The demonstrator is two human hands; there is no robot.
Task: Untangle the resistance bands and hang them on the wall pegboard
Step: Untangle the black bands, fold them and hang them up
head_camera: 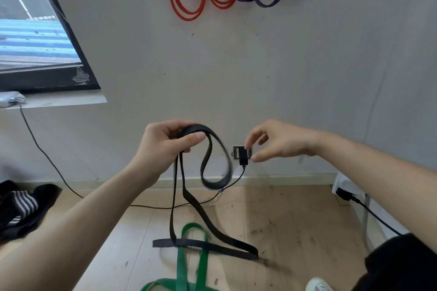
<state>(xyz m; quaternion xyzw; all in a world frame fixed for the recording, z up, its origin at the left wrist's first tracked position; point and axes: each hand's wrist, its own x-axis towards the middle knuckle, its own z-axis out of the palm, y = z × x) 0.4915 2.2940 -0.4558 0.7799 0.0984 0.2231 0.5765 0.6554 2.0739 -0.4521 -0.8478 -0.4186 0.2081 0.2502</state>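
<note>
I'm seeing the flat black rubber band point(199, 211) held up dead centre, twisted into a loop, with its tail draped at 6 across the flat green rubber band point(181, 264) on the floor. The thin red rubber band point(188, 17) and the wide purple rubber band point(267, 3) hang on the wall at 12 and 1.

A: Top edge?
B: Red bands point(186, 16) and purple bands point(267, 3) cut off there; whatever they hang from lies beyond it.
A: Black band point(214, 184)?
B: Hanging loop smeared by motion blur. Its top is hidden inside the left hand point(163, 146).
A: Near edge?
B: Green band point(181, 264) and white shoe point(318, 285) run off it. Wall socket point(236, 152) partly behind right hand point(281, 143) fingers.
</note>
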